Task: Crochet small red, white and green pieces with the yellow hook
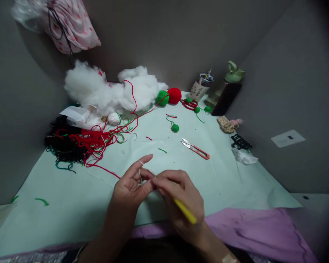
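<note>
My right hand [181, 197] is closed round a crochet hook with a yellow handle [185, 212], whose tip meets the fingers of my left hand [134, 182]. White yarn [140, 171] loops round the raised index finger of my left hand. Its thumb and other fingers pinch together at the hook's tip, where the small piece of work is mostly hidden. Beyond my hands, orange-handled thread snips [196, 149] lie on the pale green cloth, and a small green crocheted ball [175, 128] with a yarn tail rests behind them.
White stuffing [106, 91] is heaped at the back left, near tangled red yarn [95, 142] and black yarn [63, 142]. Green [162, 98] and red yarn balls [174, 95], red-handled scissors [190, 105], a pen cup [199, 89] and a dark phone-like slab [226, 99] line the back.
</note>
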A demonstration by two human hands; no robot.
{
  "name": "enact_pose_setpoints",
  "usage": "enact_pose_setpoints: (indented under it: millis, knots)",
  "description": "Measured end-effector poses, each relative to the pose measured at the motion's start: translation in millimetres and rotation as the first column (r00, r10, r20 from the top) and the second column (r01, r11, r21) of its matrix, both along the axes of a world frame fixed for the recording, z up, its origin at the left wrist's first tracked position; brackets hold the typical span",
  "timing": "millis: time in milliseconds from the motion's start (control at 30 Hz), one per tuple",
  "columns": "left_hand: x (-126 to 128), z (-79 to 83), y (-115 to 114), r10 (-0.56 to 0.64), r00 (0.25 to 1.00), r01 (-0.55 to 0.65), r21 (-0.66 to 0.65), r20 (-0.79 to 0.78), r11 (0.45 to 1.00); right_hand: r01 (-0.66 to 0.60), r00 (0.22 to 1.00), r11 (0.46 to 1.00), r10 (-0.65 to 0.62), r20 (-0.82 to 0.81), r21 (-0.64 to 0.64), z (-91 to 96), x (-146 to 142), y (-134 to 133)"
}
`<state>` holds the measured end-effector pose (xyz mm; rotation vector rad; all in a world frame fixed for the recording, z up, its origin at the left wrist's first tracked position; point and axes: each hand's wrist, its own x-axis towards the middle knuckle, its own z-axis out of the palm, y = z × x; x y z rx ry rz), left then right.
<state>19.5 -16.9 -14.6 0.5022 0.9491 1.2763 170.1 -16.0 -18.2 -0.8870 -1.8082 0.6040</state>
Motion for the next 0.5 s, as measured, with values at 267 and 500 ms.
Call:
enact_pose_setpoints:
  millis: [267,500]
  knots:
    - [-8.3,-0.1,3.5,-0.081,0.967,0.122,-0.159,0.241,0.98,-0.024,0.938,0.966,-0.067,-0.341,-0.256,4.0,6.3,0.9]
    - [1.6,5.2,-1.1,-0.014,0.999,0.017,-0.067,0.052,0.998,-0.137,0.909,0.924,-0.026,-0.417,-0.356,6.1,-0.8,4.8]
